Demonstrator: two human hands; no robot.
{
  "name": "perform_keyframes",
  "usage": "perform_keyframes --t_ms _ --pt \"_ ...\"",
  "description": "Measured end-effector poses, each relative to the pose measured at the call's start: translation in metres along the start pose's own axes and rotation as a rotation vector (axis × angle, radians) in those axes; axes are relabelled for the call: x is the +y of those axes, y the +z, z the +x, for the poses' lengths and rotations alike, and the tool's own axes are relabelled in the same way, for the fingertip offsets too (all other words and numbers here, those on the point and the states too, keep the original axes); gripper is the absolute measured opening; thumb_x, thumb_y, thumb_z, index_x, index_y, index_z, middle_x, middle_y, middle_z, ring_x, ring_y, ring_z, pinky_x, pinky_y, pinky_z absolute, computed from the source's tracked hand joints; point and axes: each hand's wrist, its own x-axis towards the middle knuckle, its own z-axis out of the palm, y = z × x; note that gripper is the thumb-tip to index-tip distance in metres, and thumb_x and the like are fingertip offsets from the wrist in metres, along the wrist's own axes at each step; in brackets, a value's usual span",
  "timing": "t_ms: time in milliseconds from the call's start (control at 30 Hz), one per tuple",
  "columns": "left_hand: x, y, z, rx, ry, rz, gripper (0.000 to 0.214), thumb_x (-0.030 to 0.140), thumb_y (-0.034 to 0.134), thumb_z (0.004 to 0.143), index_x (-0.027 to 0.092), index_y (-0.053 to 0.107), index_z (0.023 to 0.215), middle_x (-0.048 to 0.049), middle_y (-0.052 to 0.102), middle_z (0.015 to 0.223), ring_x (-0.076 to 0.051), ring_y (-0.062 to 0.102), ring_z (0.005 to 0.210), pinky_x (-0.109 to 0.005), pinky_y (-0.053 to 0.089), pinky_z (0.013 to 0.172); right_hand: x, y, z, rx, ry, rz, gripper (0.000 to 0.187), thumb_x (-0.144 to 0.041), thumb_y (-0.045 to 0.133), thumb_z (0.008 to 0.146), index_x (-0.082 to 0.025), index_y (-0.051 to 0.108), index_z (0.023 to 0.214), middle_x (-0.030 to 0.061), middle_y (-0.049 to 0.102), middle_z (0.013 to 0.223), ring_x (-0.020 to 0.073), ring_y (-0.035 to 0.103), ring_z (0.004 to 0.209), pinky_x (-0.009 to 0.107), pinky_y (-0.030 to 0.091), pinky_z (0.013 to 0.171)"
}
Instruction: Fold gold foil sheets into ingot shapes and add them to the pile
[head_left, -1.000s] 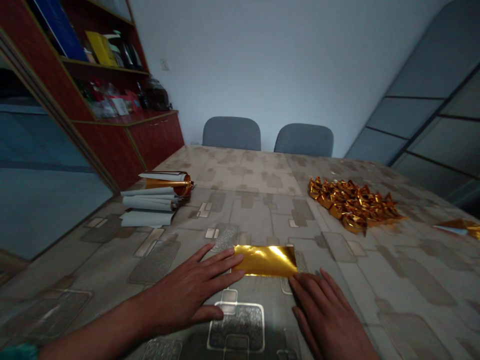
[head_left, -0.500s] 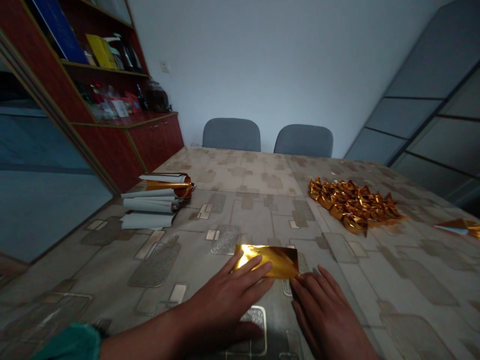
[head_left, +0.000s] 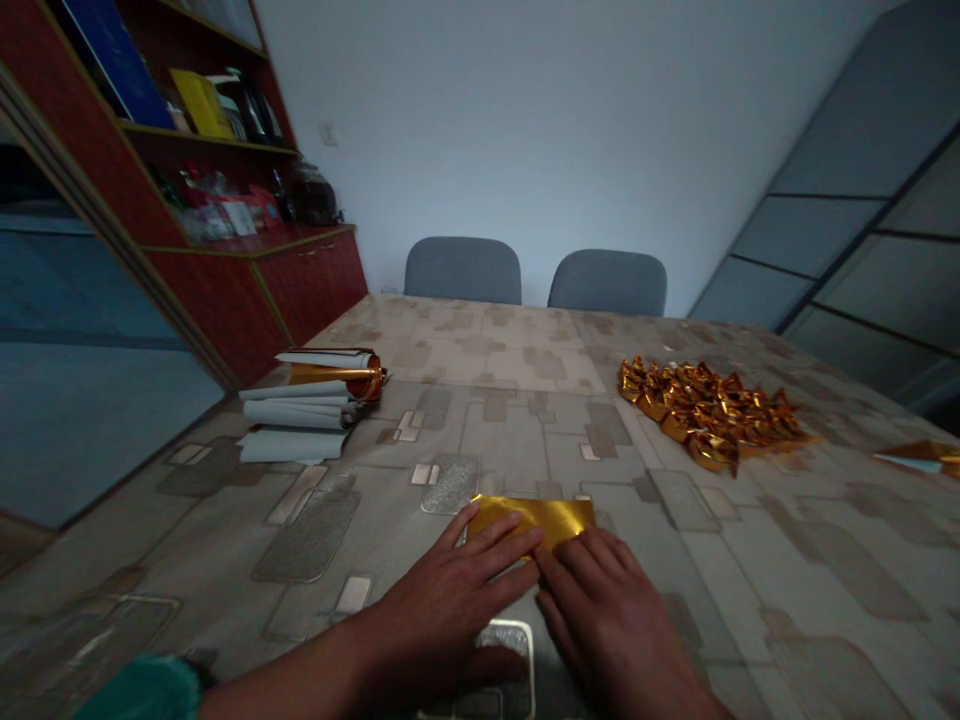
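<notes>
Well, left hand (head_left: 442, 600): flat, spread, pressing a gold foil sheet (head_left: 525, 515).
Right hand (head_left: 607, 625): flat, on the foil's near edge, touching the left.
Desk (head_left: 787, 590), far right: folded gold pile (head_left: 709, 412).

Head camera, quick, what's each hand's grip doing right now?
Left hand: open, flat on the rectangular gold foil sheet, not holding it.
Right hand: open, flat against the sheet's near edge, not holding it.

shiny gold foil sheet (head_left: 531, 518) on a beige tablecloth (head_left: 817, 560) patterned with grey rectangles.
</notes>
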Motion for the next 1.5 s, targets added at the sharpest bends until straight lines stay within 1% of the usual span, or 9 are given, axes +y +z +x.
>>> perform_keyframes --t_ms 200,433,533,667,767,867,1067,1267,1500 --pt "-0.007 -0.002 -0.001 0.023 0.053 0.036 0.082 0.048 0.065 0.092 0.03 0.022 0.159 -0.0076 0.029 0.164 -0.03 0.028 0.151 -0.057 0.011 0.124 0.004 0.0 -0.018 0.022 0.043 -0.061 0.023 -0.011 0.048 0.094 -0.02 0.068 0.102 0.0035 0.067 0.081 0.0265 0.063 0.08 0.046 0.048 0.085" --pt "-0.029 -0.029 -0.031 0.103 0.086 0.166 0.061 0.044 0.058 0.098 0.035 0.035 0.154 -0.0051 0.04 0.16 -0.026 0.034 0.149 -0.05 0.017 0.123 0.018 -0.012 -0.029 -0.021 0.054 -0.063 0.029 -0.006 0.044 0.092 -0.02 0.068 0.099 0.0041 0.068 0.084 0.0256 0.062 0.081 0.046 0.046 0.089" --pt "-0.033 -0.035 -0.037 0.131 0.104 0.249 0.047 0.039 0.056 0.099 0.035 0.049 0.145 -0.0033 0.052 0.153 -0.026 0.041 0.144 -0.05 0.017 0.123 0.019 -0.013 -0.02 -0.052 0.085 -0.029 0.022 -0.012 0.049 0.094 -0.021 0.067 0.085 0.0038 0.065 0.078 0.0261 0.06 0.076 0.046 0.047 0.082" --pt "-0.026 -0.038 -0.024 0.18 0.081 0.278 0.036 0.034 0.056 0.099 0.026 0.057 0.134 -0.0066 0.066 0.132 -0.026 0.055 0.126 -0.05 0.026 0.117 0.015 -0.013 0.005 -0.055 0.121 -0.038 0.012 -0.021 0.063 0.092 -0.021 0.067 0.08 0.0043 0.065 0.078 0.0282 0.059 0.078 0.044 0.046 0.075" --pt "-0.017 -0.04 -0.008 0.167 0.027 0.258 0.022 0.03 0.059 0.095 0.022 0.065 0.115 -0.0057 0.069 0.109 -0.024 0.061 0.102 -0.044 0.042 0.101 0.004 -0.008 0.028 -0.125 0.084 0.062 0.005 -0.021 0.071 0.087 -0.021 0.067 0.084 0.0036 0.069 0.086 0.0269 0.061 0.085 0.039 0.047 0.076" --pt "-0.011 -0.041 0.001 0.175 -0.043 0.258 0.016 0.022 0.063 0.086 0.019 0.064 0.102 -0.0055 0.066 0.103 -0.024 0.059 0.095 -0.038 0.047 0.087 -0.005 0.002 0.045 -0.194 0.052 0.043 0.01 -0.021 0.078 0.082 -0.019 0.068 0.084 0.0042 0.071 0.087 0.0253 0.063 0.082 0.035 0.045 0.069" --pt "-0.006 -0.037 0.001 0.212 -0.108 0.315 0.017 0.011 0.056 0.08 0.018 0.059 0.096 -0.0053 0.064 0.096 -0.023 0.057 0.089 -0.037 0.046 0.081 -0.001 0.02 0.042 -0.031 -0.083 -0.072 0.018 -0.015 0.079 0.081 -0.019 0.064 0.074 0.0013 0.067 0.072 0.0217 0.059 0.069 0.033 0.037 0.06" --pt "-0.009 -0.033 0.003 0.237 -0.042 0.406 0.008 0.015 0.055 0.092 0.02 0.061 0.095 -0.0037 0.066 0.098 -0.023 0.058 0.089 -0.037 0.048 0.081 0.002 0.019 0.038 0.018 -0.115 -0.06 0.019 -0.01 0.08 0.077 -0.019 0.063 0.075 0.0008 0.067 0.072 0.021 0.058 0.068 0.033 0.036 0.059" --pt "-0.015 -0.01 0.013 0.472 0.068 0.564 0.018 0.026 0.056 0.099 0.018 0.065 0.085 -0.003 0.069 0.082 -0.021 0.061 0.076 -0.036 0.051 0.074 0.0 0.021 0.041 0.101 -0.108 -0.08 0.021 -0.006 0.067 0.087 -0.019 0.062 0.072 0.0015 0.065 0.066 0.0192 0.056 0.064 0.032 0.034 0.057"
